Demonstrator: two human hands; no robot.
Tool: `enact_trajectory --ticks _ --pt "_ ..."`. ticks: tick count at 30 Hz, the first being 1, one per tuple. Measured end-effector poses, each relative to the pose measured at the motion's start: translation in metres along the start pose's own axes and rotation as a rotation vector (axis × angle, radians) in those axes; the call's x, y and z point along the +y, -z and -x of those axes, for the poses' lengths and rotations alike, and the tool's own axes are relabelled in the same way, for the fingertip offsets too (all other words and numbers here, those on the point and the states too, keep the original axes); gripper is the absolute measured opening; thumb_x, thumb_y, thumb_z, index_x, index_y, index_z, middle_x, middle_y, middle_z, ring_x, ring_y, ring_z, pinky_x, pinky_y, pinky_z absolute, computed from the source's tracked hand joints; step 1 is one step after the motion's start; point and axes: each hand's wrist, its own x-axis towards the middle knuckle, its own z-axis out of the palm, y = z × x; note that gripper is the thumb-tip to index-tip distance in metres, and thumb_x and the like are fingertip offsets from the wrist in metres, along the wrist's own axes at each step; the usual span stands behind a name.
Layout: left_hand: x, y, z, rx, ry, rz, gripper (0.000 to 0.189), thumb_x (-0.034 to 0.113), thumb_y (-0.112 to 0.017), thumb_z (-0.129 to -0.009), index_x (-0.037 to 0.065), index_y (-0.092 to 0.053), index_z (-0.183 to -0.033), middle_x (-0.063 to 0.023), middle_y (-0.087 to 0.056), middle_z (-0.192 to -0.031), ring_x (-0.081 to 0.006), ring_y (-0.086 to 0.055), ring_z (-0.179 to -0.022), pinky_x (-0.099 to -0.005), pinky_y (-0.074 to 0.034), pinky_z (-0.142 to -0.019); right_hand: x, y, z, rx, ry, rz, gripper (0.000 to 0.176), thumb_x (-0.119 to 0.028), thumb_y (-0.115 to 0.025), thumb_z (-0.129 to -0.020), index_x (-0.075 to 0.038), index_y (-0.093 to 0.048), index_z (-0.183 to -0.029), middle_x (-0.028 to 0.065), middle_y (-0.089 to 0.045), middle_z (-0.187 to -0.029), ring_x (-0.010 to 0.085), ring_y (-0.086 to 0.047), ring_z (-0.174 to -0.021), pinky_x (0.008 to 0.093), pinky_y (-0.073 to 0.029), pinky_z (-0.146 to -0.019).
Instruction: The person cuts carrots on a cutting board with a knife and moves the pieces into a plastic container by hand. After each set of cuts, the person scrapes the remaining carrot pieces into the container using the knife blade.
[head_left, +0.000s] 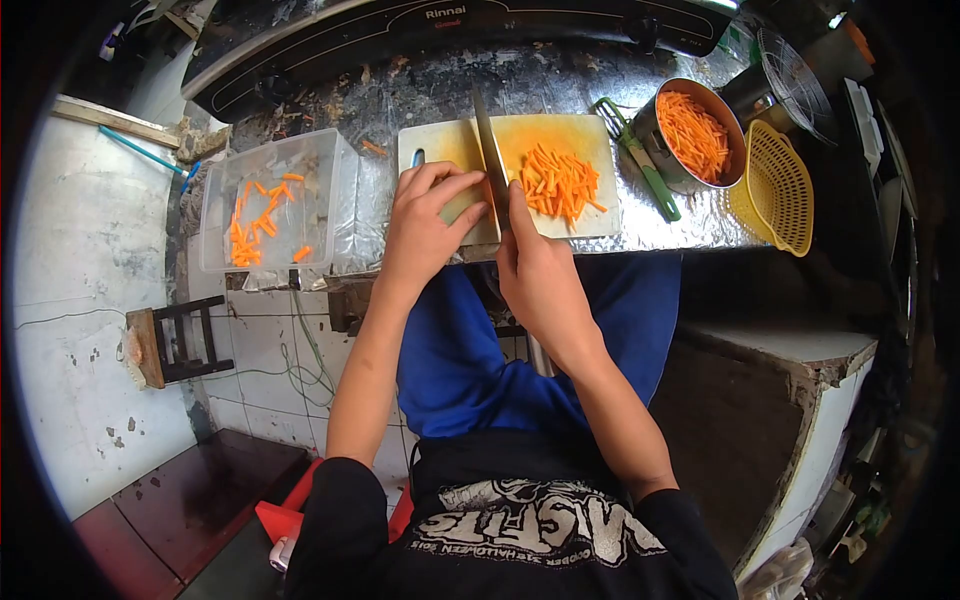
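My right hand [543,285] is closed round the handle of a kitchen knife [489,135], index finger stretched along the blade. The blade stands on edge across the white cutting board [420,140] and points away from me. Left of the blade, my left hand [428,218] lies on the board with fingers bent and tips close to the steel. What is under those fingers is mostly hidden; a sliver of orange shows beside the blade. A pile of cut carrot sticks [562,185] lies on the board to the right of the knife.
Left of the board stands a clear plastic container [345,190] with carrot pieces inside. To the right are a green-handled peeler [652,180], a metal pot [653,160] full of carrot sticks and a yellow basket [785,195]. A black Rinnai stove [445,35] spans the back.
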Motion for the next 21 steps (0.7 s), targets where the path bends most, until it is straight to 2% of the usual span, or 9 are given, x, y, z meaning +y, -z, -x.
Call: enact_trajectory --ticks 8,11,14,21 --pt "-0.003 -0.001 0.002 -0.017 -0.005 0.003 0.033 0.011 -0.080 -0.079 0.011 -0.078 -0.112 -0.0064 -0.064 -0.109 -0.0272 -0.057 -0.107 -0.0386 -0.048 -0.094 -0.017 0.001 0.013 -0.012 -0.087 0.021 0.063 0.002 -0.056 -0.090 0.017 -0.028 -0.145 0.0293 -0.062 -0.071 0.0456 -0.065 -0.063 0.0537 -0.051 -0.059" --pt "-0.004 -0.003 0.003 -0.007 -0.012 -0.020 0.031 0.009 -0.080 -0.079 0.008 -0.078 -0.109 -0.0059 -0.065 -0.110 -0.0263 -0.057 -0.108 -0.0378 -0.047 -0.096 -0.019 0.000 0.016 -0.026 -0.104 0.021 0.065 0.003 -0.056 -0.090 0.017 -0.027 -0.146 0.0300 -0.062 -0.073 0.0453 -0.064 -0.063 0.0528 -0.052 -0.059" --pt "-0.002 -0.001 0.004 -0.012 -0.008 -0.025 0.028 0.009 -0.079 -0.079 0.007 -0.079 -0.107 -0.0062 -0.064 -0.112 -0.0264 -0.056 -0.109 -0.0378 -0.047 -0.096 -0.018 -0.003 0.019 -0.013 -0.079 0.007 0.067 0.003 -0.056 -0.090 0.017 -0.025 -0.147 0.0296 -0.062 -0.073 0.0448 -0.064 -0.062 0.0521 -0.052 -0.059" --pt "0.000 -0.001 0.003 -0.033 0.012 -0.015 0.027 0.008 -0.078 -0.080 0.005 -0.078 -0.107 -0.0067 -0.063 -0.114 -0.0270 -0.055 -0.110 -0.0383 -0.046 -0.097 -0.026 -0.005 0.036 -0.082 -0.156 0.095 0.070 0.000 -0.057 -0.091 0.015 -0.023 -0.150 0.0263 -0.059 -0.068 0.0448 -0.064 -0.059 0.0517 -0.054 -0.056"
